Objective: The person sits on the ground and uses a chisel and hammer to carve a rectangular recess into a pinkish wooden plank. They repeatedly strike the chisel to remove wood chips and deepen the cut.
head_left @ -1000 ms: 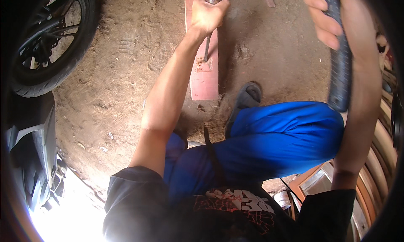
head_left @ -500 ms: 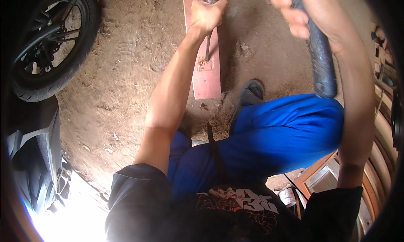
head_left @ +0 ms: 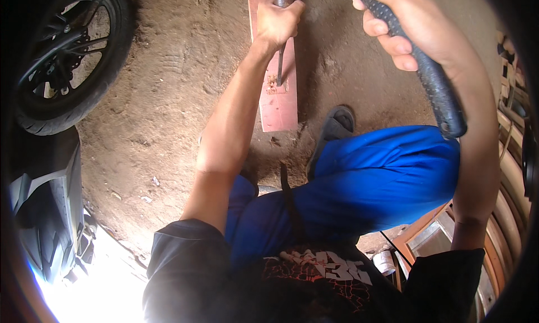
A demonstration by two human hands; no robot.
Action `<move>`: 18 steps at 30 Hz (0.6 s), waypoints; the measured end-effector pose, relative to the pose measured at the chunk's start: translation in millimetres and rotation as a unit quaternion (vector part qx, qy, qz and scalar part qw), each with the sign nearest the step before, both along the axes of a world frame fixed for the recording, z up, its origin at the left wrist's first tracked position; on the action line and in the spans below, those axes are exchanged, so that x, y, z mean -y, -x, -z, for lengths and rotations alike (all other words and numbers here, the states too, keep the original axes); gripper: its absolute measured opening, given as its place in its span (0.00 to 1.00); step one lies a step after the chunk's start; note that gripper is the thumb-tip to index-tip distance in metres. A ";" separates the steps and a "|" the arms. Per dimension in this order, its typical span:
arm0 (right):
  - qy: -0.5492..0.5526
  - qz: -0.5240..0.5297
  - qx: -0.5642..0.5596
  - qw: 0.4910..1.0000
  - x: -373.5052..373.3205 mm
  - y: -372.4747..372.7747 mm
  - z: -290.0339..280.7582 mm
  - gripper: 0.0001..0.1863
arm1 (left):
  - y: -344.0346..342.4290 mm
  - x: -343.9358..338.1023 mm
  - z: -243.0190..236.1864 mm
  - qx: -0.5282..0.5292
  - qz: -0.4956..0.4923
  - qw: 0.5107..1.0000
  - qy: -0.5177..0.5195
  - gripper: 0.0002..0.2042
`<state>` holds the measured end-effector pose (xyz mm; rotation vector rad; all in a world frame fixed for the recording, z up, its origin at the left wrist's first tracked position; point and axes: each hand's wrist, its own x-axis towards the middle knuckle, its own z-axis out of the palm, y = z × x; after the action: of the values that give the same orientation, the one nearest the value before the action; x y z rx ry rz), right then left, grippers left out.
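Note:
My left hand is wrapped round the handle of a chisel. The chisel stands nearly upright, its blade tip in a shallow cut patch with wood crumbs on a reddish wooden plank. That plank lies lengthwise on the ground, its near end just ahead of my feet. Raised at the upper right, my right hand grips a hammer by its black, textured handle. The handle's butt hangs beside my forearm, above my knee. The hammer's head is out of view past the top edge.
Bare brown earth forms the ground. A motorbike wheel and grey-black fairing stand at the left. Stacked curved-looking wooden pieces and a framed panel are at the right. My sandalled foot is near the plank.
My right hand, blurred before, shows sharply now; the hammer handle's butt has swung slightly right and down. The plank and chisel tip appear a little further right. My left grip is unchanged.

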<state>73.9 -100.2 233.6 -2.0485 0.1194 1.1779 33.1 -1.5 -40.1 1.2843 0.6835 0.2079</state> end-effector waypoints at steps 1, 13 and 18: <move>-0.019 0.010 -0.007 1.000 1.0 -2.0 -1.6 0.13 | -0.7 -2.8 0.9 0.007 -0.005 1.000 0.015 0.13; 0.023 -0.070 -0.029 0.997 7.8 1.3 -3.3 0.14 | 14.9 3.8 19.1 -0.023 -0.020 0.997 0.073 0.10; 0.013 -0.061 -0.054 0.997 31.3 -2.8 -2.2 0.15 | 37.7 -12.2 7.2 0.018 -0.078 0.994 0.080 0.10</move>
<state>76.7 -131.6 235.8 -2.0384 0.0618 1.3697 -4.6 10.7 -47.3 1.0723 0.7552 0.2966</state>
